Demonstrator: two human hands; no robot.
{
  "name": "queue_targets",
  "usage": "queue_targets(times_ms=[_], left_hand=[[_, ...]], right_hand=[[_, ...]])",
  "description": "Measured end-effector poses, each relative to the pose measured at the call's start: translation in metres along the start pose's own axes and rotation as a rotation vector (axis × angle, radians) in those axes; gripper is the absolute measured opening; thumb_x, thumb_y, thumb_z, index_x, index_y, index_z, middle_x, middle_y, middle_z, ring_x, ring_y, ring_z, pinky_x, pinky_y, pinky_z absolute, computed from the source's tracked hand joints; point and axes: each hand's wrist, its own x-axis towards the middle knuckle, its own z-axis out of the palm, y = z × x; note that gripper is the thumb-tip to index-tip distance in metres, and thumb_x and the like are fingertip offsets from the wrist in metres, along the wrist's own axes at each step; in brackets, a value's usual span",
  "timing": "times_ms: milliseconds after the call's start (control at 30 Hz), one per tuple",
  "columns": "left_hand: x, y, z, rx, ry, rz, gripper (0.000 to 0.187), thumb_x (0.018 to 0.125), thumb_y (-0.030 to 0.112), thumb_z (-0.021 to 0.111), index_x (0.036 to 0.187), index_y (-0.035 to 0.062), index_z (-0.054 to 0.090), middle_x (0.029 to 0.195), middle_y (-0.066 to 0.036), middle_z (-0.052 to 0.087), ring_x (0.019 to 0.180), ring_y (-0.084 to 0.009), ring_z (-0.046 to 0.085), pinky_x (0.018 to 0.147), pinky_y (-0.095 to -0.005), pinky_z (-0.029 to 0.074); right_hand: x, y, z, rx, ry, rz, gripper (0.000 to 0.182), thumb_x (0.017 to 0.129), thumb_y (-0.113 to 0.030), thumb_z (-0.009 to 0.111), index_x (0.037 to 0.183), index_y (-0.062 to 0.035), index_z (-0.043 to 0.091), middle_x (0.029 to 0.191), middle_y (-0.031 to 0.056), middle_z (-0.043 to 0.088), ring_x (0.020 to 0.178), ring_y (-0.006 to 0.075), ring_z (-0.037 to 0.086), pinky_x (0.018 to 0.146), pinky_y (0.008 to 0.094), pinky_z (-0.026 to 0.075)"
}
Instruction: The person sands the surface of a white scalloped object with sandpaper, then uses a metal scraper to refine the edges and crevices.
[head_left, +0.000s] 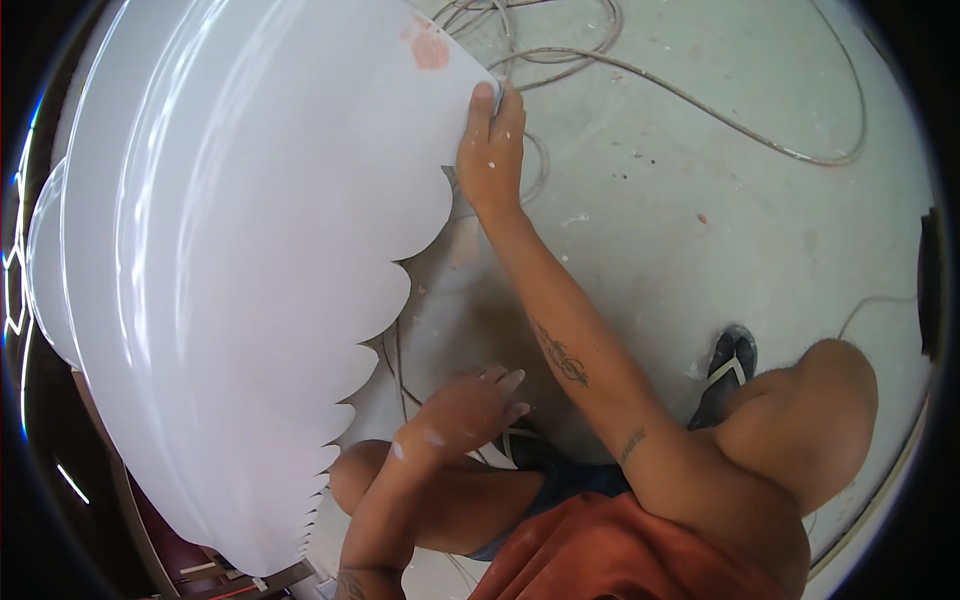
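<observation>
A large glossy white panel (270,200) with a scalloped, pointed lower edge fills the left side. My right hand (493,145) is closed at its upper right corner, thumb on the near face and fingers at the edge; the fingers' far side is hidden. A pinkish patch (430,48) marks the surface near that corner. Lower down, my left hand (465,408) hovers off the scalloped edge above my knee. Its fingers are loosely bent and apart, with whitish smears on the skin, and nothing shows in them.
A long hose (700,115) lies in loops on the pale, speckled floor (680,260). My foot in a dark flip-flop (735,365) rests at the right. A thin cord (880,300) runs near a dark object (930,285) at the right edge. Wooden pieces (230,585) lie at the lower left.
</observation>
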Motion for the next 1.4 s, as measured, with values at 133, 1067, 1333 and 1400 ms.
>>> queue_targets(times_ms=[133, 1067, 1333, 1400], left_hand=[[0.003, 0.001, 0.004, -0.142, 0.012, 0.039, 0.05, 0.105, 0.035, 0.057, 0.14, -0.0012, 0.058, 0.126, -0.019, 0.065, 0.117, -0.0368, 0.064, 0.102, -0.0458, 0.049], [-0.02, 0.0, 0.003, -0.107, 0.02, -0.03, 0.05, 0.102, 0.036, 0.061, 0.133, -0.0021, 0.062, 0.12, -0.017, 0.067, 0.115, -0.0357, 0.065, 0.097, -0.0452, 0.051], [-0.056, 0.018, -0.021, 0.017, 0.256, 0.074, 0.048, 0.1, 0.035, 0.063, 0.131, -0.0024, 0.063, 0.113, -0.015, 0.069, 0.105, -0.0317, 0.068, 0.095, -0.0416, 0.052], [-0.065, 0.019, -0.029, 0.018, 0.355, 0.102, 0.049, 0.099, 0.033, 0.064, 0.132, -0.0036, 0.063, 0.112, -0.014, 0.069, 0.104, -0.0302, 0.067, 0.095, -0.0408, 0.052]], right_hand=[[0.014, -0.088, 0.022, -0.193, -0.185, -0.415, 0.053, 0.106, -0.032, 0.057, 0.138, 0.0102, 0.047, 0.133, 0.0292, 0.055, 0.127, 0.0441, 0.051, 0.109, 0.0549, 0.038], [0.015, -0.035, 0.023, -0.403, -0.165, -0.85, 0.065, 0.114, -0.03, 0.039, 0.159, 0.0134, 0.021, 0.167, 0.0353, 0.02, 0.156, 0.0494, 0.02, 0.127, 0.0545, 0.016], [-0.077, 0.033, -0.056, -0.223, -0.081, -0.052, 0.079, 0.113, -0.054, 0.028, 0.164, 0.0056, 0.021, 0.168, 0.0284, 0.026, 0.157, 0.0345, 0.027, 0.127, 0.0409, 0.023], [-0.072, 0.014, -0.049, -0.26, 0.076, -0.179, 0.08, 0.113, -0.055, 0.027, 0.162, 0.008, 0.024, 0.166, 0.0281, 0.03, 0.154, 0.0358, 0.033, 0.126, 0.0409, 0.026]])
